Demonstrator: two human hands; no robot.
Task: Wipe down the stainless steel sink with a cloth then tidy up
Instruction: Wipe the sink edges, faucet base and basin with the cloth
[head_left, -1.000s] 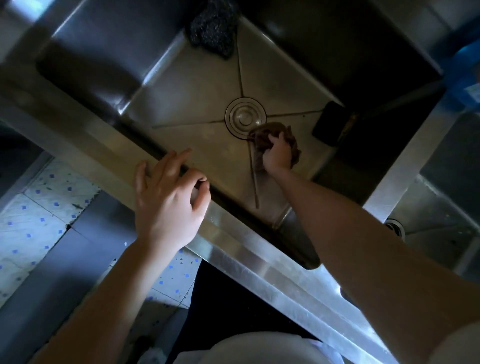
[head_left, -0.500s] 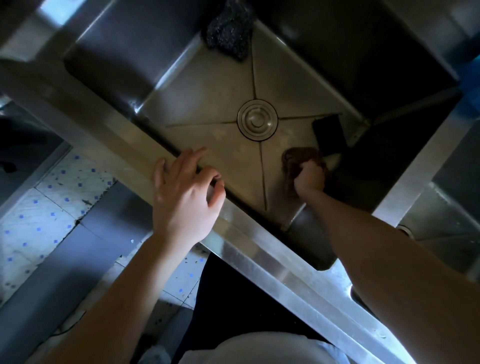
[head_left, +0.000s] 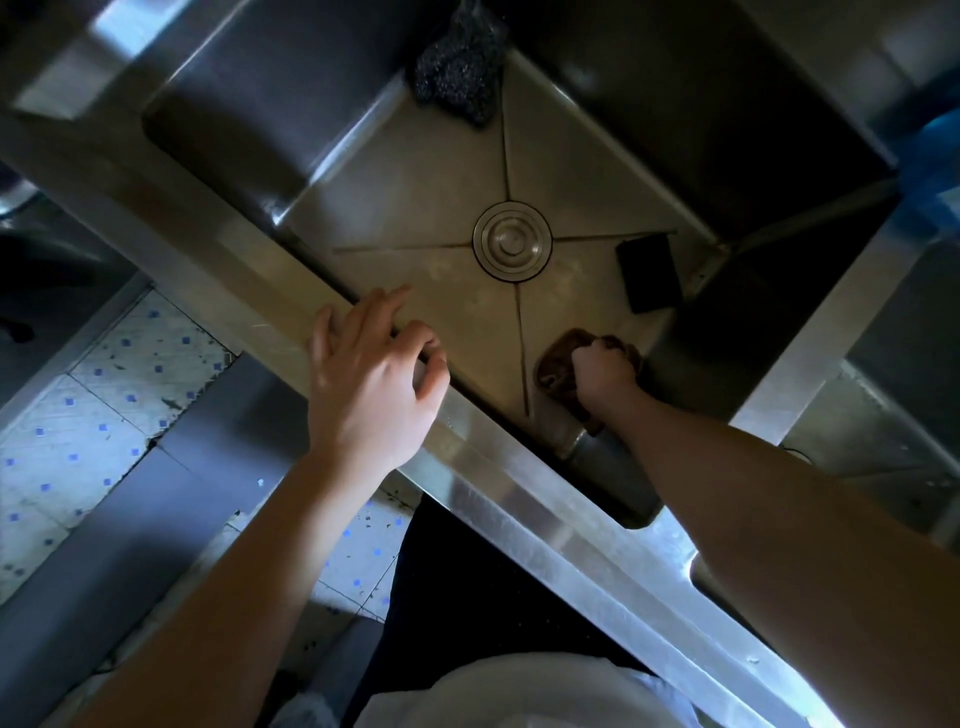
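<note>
Your right hand (head_left: 602, 379), fisted round the crumpled brown cloth (head_left: 555, 364), now works the stainless steel sink's (head_left: 415, 208) near right corner, having left the round drain (head_left: 511, 241), while your left hand (head_left: 369, 384) rests loosely open on the front rim, so wiping continues.

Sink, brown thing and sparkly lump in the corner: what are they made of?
The sink looks like brushed steel: grey, with bright streaks of reflected light. The brown cloth seems soft fabric, since it bunches under the right hand. The sparkly lump is probably a wire scourer, going by its glints.
</note>
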